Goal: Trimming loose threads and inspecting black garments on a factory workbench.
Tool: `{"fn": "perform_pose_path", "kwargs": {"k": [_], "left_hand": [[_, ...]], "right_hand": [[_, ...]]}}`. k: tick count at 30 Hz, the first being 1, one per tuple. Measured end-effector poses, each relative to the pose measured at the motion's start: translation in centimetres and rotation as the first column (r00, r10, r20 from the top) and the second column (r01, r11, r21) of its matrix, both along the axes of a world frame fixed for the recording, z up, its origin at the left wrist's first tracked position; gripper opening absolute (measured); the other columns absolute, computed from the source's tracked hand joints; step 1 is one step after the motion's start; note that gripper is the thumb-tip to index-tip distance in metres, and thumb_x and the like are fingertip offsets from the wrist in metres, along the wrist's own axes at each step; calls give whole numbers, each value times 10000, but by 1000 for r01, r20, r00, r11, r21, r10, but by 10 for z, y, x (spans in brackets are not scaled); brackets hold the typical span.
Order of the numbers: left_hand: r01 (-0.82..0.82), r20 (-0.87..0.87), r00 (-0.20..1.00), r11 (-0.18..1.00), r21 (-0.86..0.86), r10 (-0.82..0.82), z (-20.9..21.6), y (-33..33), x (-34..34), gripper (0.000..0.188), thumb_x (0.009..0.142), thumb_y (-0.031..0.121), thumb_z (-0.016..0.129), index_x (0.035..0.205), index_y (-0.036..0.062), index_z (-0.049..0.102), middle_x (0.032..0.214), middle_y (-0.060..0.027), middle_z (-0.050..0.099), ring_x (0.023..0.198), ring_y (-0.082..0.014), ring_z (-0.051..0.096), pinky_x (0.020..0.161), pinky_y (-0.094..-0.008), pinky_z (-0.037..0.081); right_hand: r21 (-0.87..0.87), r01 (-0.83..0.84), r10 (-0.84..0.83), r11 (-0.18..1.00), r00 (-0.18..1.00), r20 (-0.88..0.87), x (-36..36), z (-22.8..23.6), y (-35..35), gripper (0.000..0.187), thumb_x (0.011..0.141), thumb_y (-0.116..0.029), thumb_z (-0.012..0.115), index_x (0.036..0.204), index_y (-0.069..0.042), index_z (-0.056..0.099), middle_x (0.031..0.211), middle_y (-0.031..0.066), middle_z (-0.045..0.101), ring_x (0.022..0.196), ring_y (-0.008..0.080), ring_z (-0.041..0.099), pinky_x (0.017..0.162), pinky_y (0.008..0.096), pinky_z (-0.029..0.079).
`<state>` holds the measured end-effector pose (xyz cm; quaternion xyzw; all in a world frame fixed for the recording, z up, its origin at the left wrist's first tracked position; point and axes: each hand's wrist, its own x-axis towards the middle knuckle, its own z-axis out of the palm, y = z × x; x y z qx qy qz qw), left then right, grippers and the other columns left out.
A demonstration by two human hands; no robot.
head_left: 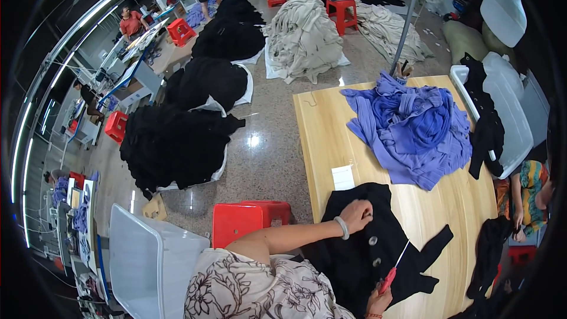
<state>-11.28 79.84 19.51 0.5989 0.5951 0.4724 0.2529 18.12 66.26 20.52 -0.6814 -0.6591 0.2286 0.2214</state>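
A black knitted cardigan [354, 254] with large round buttons lies on the wooden table [319, 142] in front of me, its sleeves spread to the right. Over its upper part is my left hand [357, 215], wearing a pale bangle, fingers curled together; what they pinch, if anything, is too small to see. My right hand [379, 303], at the lower edge, is closed round the handle of red-handled scissors [388, 280]. Their thin metal blade slants up and away across the cardigan. Just beyond the garment lies a white paper slip [342, 178].
A heap of purple knitwear [413, 124] covers the table's far part. Left of the table stand a red stool [239, 224] and a translucent bin [136, 260]. Black garment piles [177, 147] and a beige pile [304, 38] lie on the floor. A person [531, 195] sits at the right.
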Motion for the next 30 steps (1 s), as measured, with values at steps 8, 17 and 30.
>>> {"fn": "perform_pose_path", "kwargs": {"k": [8, 17, 30], "left_hand": [[-220, -313, 945, 891, -398, 94, -61, 4, -43, 151, 707, 183, 736, 712, 136, 592, 837, -78, 594, 898, -316, 561, 776, -436, 448], [51, 0, 997, 655, -754, -77, -71, 15, -56, 563, 671, 507, 771, 909, 20, 620, 902, -171, 666, 882, -294, 639, 794, -406, 483], [589, 795, 600, 723, -361, -93, 76, 47, -23, 122, 819, -9, 625, 840, 74, 538, 761, 30, 519, 710, -52, 513, 638, -188, 426]], "right_hand": [[-186, 67, -70, 980, 998, -9, -30, 21, 25, 188, 849, -144, 634, 933, 24, 617, 707, 258, 603, 705, 453, 604, 605, 470, 455], [-295, -40, 35, 955, 999, -21, -32, 25, -13, 188, 858, -171, 615, 939, -1, 608, 743, 262, 617, 710, 454, 611, 629, 492, 481], [-446, -466, 403, 764, 885, -235, -79, 33, -38, 231, 776, -135, 634, 950, -10, 548, 783, 231, 628, 770, 418, 617, 669, 501, 490]]}}
